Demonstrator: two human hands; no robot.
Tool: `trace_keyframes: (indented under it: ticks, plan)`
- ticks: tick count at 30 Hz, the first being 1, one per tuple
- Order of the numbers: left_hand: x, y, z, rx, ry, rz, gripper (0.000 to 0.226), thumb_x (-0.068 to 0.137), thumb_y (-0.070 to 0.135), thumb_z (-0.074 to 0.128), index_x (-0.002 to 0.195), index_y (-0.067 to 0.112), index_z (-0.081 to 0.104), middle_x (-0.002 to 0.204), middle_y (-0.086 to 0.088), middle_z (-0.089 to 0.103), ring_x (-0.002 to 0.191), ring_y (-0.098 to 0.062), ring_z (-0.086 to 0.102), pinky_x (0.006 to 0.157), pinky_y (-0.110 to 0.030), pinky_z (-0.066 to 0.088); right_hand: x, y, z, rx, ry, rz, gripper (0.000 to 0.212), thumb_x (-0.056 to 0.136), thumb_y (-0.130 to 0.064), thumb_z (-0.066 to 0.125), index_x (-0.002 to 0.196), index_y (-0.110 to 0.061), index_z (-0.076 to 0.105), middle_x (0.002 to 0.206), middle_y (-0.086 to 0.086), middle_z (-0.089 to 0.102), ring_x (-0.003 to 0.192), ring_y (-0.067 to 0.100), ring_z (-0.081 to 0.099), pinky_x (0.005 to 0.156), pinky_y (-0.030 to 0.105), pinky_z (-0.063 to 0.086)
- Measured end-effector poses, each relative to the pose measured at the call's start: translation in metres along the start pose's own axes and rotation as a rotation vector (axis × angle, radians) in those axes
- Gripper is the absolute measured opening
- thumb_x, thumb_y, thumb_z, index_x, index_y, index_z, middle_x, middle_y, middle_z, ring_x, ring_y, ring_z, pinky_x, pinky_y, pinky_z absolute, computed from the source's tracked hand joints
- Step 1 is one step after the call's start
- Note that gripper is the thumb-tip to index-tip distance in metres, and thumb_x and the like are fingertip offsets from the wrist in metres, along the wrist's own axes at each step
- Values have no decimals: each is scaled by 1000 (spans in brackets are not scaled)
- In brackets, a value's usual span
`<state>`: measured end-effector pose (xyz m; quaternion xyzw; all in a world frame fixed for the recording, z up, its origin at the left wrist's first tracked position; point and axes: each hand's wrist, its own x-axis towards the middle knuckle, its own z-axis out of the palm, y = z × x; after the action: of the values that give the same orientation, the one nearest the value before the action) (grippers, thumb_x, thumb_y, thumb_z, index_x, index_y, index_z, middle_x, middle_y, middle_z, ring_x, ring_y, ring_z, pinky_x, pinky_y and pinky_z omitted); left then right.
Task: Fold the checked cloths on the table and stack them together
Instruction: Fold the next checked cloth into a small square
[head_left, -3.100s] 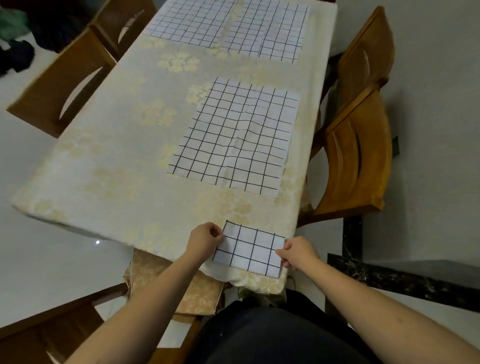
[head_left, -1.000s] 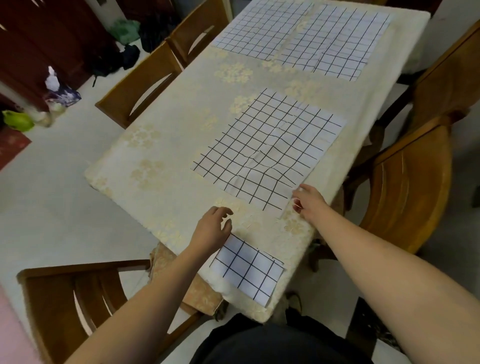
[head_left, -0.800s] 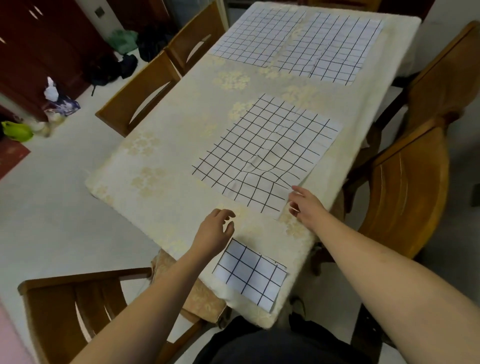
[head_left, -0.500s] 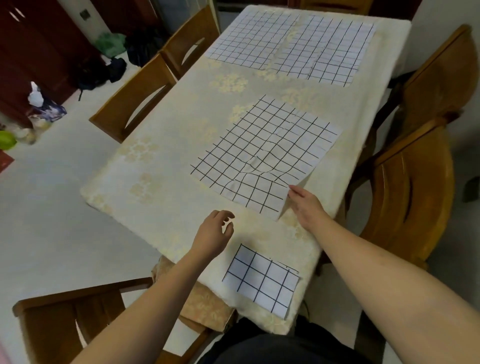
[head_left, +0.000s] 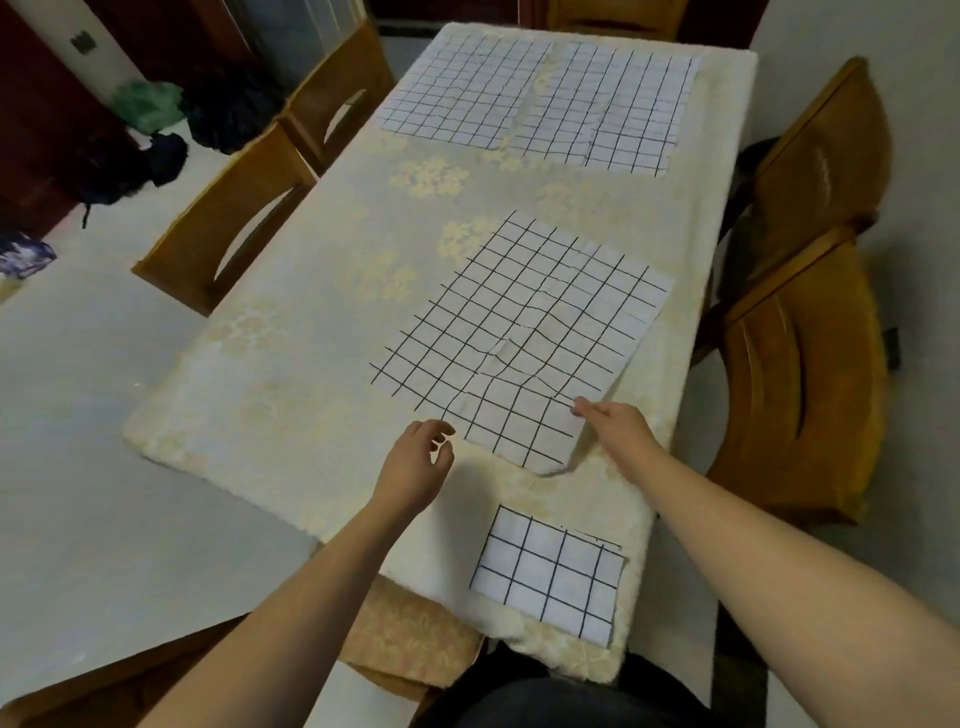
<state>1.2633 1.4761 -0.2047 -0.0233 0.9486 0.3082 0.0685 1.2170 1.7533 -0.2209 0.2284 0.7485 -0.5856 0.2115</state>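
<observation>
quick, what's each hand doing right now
Left hand: open, fingers loosely curled, holding nothing.
Right hand: pinching the near corner of the unfolded checked cloth.

Two bare forearms reach into view from the bottom edge, one on each side. Neither arm wears a sleeve; no cuff shows anywhere along their visible length up to the frame edge. The left hand (head_left: 415, 467) and the right hand (head_left: 615, 428) are both uncovered, with no gloves. No rings, watch or bracelet can be made out on the wrists or fingers. At the bottom centre, between the two arms, a dark, nearly black garment (head_left: 550, 696) covers the person's body; its fabric looks plain, without a visible pattern or print.
</observation>
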Motion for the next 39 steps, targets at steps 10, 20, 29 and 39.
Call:
trace_keyframes:
  ticks: [10,20,29,39]
  plan:
    - [61,14,18,16,-74,34,23,92,17,53,113,17,63,109,-3,61,93,-16,59,81,-32,49,-19,25,-58,-80,287,19,24,98,-31,51,113,-19,65,112,2,63,100,20,57,83,33,48]
    - [142,34,17,130,-130,140,34,95,18,50,129,15,57,129,-7,59,114,-24,56,93,-35,46,17,-5,-54,105,321,72,40,98,-20,49,138,-21,45,135,6,48,112,22,49,85,31,38]
    - [200,8,14,39,-94,-161,45,89,12,54,133,14,51,130,-17,52,107,-30,56,84,-33,44,46,-7,-50,133,401,235,53,97,-11,51,146,-16,33,144,11,41,116,27,48,92,33,40]
    - [223,-3,11,-193,-119,-432,38,90,28,64,123,8,59,114,-12,67,99,-34,65,84,-38,53,54,-3,-49,176,412,310,46,92,-16,62,136,-8,51,135,14,51,120,31,49,94,32,40]
